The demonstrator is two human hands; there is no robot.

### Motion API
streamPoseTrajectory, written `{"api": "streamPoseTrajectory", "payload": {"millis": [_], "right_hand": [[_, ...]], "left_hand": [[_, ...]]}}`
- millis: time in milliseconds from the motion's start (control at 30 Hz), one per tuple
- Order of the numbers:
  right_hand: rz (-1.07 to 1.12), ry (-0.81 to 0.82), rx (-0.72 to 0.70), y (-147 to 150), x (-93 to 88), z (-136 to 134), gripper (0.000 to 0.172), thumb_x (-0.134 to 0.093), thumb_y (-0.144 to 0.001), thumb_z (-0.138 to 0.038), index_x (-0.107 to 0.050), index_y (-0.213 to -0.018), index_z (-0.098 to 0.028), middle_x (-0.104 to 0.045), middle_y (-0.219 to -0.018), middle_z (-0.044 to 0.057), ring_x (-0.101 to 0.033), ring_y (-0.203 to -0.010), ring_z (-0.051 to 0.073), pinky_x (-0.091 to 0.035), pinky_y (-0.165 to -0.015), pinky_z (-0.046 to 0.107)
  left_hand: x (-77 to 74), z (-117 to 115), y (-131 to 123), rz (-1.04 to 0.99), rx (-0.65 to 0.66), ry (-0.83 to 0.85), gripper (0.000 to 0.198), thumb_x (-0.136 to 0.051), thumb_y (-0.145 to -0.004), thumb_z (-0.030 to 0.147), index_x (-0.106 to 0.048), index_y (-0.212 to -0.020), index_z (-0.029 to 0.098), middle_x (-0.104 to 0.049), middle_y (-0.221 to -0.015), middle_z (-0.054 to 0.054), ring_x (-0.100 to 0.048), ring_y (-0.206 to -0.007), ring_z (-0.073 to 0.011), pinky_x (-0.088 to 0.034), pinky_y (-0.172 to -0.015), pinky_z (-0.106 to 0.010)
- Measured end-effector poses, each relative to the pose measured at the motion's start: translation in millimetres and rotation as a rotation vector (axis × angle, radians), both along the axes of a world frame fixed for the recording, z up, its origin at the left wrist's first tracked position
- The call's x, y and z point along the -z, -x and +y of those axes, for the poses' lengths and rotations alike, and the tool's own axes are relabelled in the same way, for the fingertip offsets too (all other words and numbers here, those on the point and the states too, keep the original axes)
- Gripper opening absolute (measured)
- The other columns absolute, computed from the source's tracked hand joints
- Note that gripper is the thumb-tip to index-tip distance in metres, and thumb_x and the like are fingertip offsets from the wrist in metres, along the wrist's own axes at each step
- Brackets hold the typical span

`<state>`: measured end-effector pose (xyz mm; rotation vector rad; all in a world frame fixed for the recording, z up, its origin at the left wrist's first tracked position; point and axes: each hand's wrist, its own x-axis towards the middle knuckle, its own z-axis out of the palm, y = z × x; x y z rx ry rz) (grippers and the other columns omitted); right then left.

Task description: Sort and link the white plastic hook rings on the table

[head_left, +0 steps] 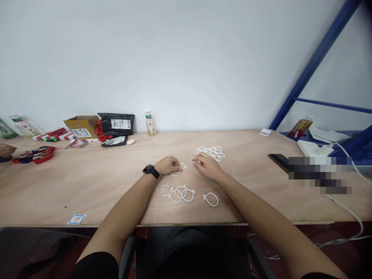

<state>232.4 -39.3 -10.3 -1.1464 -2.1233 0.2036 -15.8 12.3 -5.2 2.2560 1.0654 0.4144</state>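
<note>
My left hand (169, 166), with a black watch on its wrist, pinches a white plastic ring (175, 174) that has a small eyelet piece on its edge; it looks like a curtain ring. To the right, my right hand (207, 166) is closed at the fingertips around something small and whitish, too small to make out. Just beyond that hand lies a pile of white rings (217, 152). Nearer to me, several overlapping rings (177, 193) with eyelets rest on the table, and a single ring (212, 199) lies apart on their right.
Along the wall stand a bottle (150, 124), a black parcel (117, 124) and an open cardboard box (83, 127). Another person's hand (6, 150) is at the far left by red-and-dark pieces (40, 155). A phone (279, 162) and white cable (345, 207) are on the right.
</note>
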Motion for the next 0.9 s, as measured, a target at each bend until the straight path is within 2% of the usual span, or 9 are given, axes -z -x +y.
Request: {"api": "streamPoseTrajectory", "payload": {"millis": [133, 233, 333, 567, 700, 767, 900], "right_hand": [[-0.087, 0.080, -0.030, -3, 3.9, 2, 0.018, -0.059, -0.085, -0.022, -0.069, -0.100, -0.020, -0.067, -0.100, 0.007, -0.061, -0.087, 0.018, -0.046, -0.078, 0.031], [-0.149, 0.126, -0.051, -6, 6.4, 5, 0.019, -0.060, -0.085, -0.027, -0.069, -0.100, -0.019, -0.069, -0.096, 0.007, -0.062, -0.088, 0.020, -0.045, -0.078, 0.031], [-0.145, 0.145, -0.067, -6, 7.1, 5, 0.017, -0.060, -0.086, -0.027, -0.070, -0.097, -0.019, -0.070, -0.091, 0.005, -0.062, -0.084, 0.019, -0.044, -0.074, 0.030], [-0.005, 0.073, 0.003, 1, 1.1, 1, 0.017, -0.055, -0.087, -0.025, -0.070, -0.095, -0.020, -0.071, -0.088, 0.004, -0.060, -0.074, 0.016, -0.043, -0.068, 0.027], [-0.012, 0.022, 0.003, 4, -1.4, -3, 0.018, -0.055, -0.087, -0.022, -0.071, -0.095, -0.021, -0.071, -0.087, 0.004, -0.061, -0.073, 0.016, -0.043, -0.067, 0.027], [-0.023, 0.006, -0.005, 5, -1.7, -5, 0.018, -0.054, -0.088, -0.024, -0.071, -0.096, -0.021, -0.072, -0.087, 0.005, -0.061, -0.074, 0.016, -0.043, -0.068, 0.027], [-0.038, -0.005, -0.045, 6, -0.5, -6, 0.020, -0.052, -0.092, -0.027, -0.070, -0.098, -0.021, -0.072, -0.090, 0.006, -0.063, -0.079, 0.017, -0.045, -0.072, 0.028]], "left_hand": [[4.1, -13, -22, 0.052, 0.064, -0.166, 0.045, -0.059, -0.078, 0.060, -0.067, -0.074, 0.016, -0.062, -0.065, -0.001, -0.050, -0.058, -0.0114, -0.033, -0.054, -0.022], [4.4, -18, -27, 0.034, 0.093, -0.282, 0.038, -0.059, -0.082, 0.054, -0.069, -0.078, 0.017, -0.066, -0.074, -0.003, -0.055, -0.065, -0.0130, -0.037, -0.059, -0.023], [2.6, -19, -27, -0.011, 0.062, -0.366, 0.034, -0.058, -0.085, 0.050, -0.070, -0.084, 0.018, -0.068, -0.083, -0.005, -0.059, -0.072, -0.0139, -0.041, -0.065, -0.024], [0.5, -23, -30, -0.087, 0.077, -0.441, 0.029, -0.059, -0.087, 0.045, -0.071, -0.090, 0.019, -0.066, -0.078, -0.003, -0.059, -0.070, -0.0126, -0.042, -0.067, -0.024], [1.8, -25, -34, -0.186, 0.012, -0.479, 0.030, -0.061, -0.086, 0.043, -0.069, -0.099, 0.017, -0.066, -0.075, -0.002, -0.057, -0.066, -0.0120, -0.043, -0.064, -0.024], [2.1, -25, -35, -0.239, 0.000, -0.504, 0.027, -0.060, -0.087, 0.041, -0.070, -0.099, 0.018, -0.067, -0.077, -0.003, -0.058, -0.067, -0.0118, -0.044, -0.065, -0.024], [2.0, -26, -35, -0.270, 0.059, -0.505, 0.021, -0.057, -0.091, 0.033, -0.072, -0.090, 0.019, -0.069, -0.080, -0.004, -0.058, -0.069, -0.0114, -0.044, -0.068, -0.023]]}}
